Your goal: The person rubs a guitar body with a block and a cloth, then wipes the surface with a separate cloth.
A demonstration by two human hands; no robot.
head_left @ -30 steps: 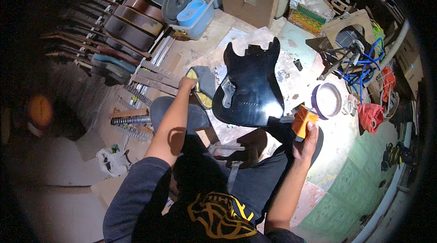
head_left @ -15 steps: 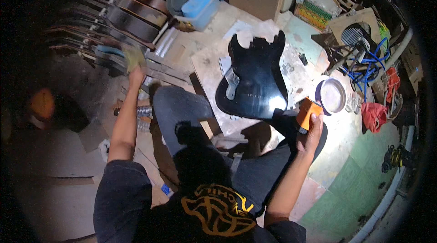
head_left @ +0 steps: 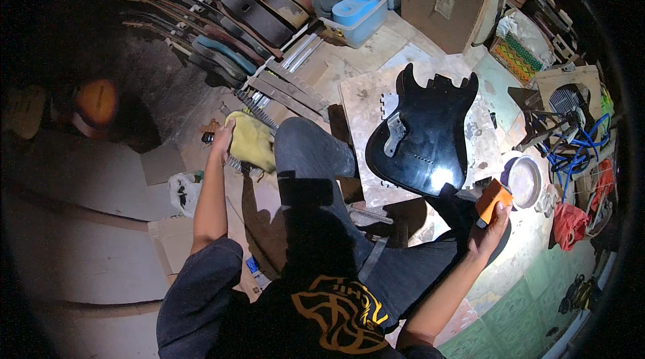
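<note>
My left hand (head_left: 222, 138) grips a yellow cloth (head_left: 252, 141), which hangs beside my bent left knee. In my right hand (head_left: 494, 230) is an orange block (head_left: 495, 200) with a dark lower edge, held above my right leg. Between and beyond my hands lies a glossy black electric guitar body (head_left: 426, 137), its two horns pointing away from me. A pale cutout shows on its left side, and a row of small holes crosses its lower part. Neither hand touches the body. Light glares off its near right corner.
Beneath the guitar body is a pale board (head_left: 356, 113). A round shallow bowl (head_left: 524, 181) stands right of it, with a red bag (head_left: 570, 226) and blue cables (head_left: 571, 150) farther right. Several guitars (head_left: 259, 13) line the far left, near a clear tub (head_left: 368, 29).
My left hand has brought the yellow cloth, blurred before, back toward my left knee. My right hand still holds the orange block in nearly the same place. The whole view has shifted.
</note>
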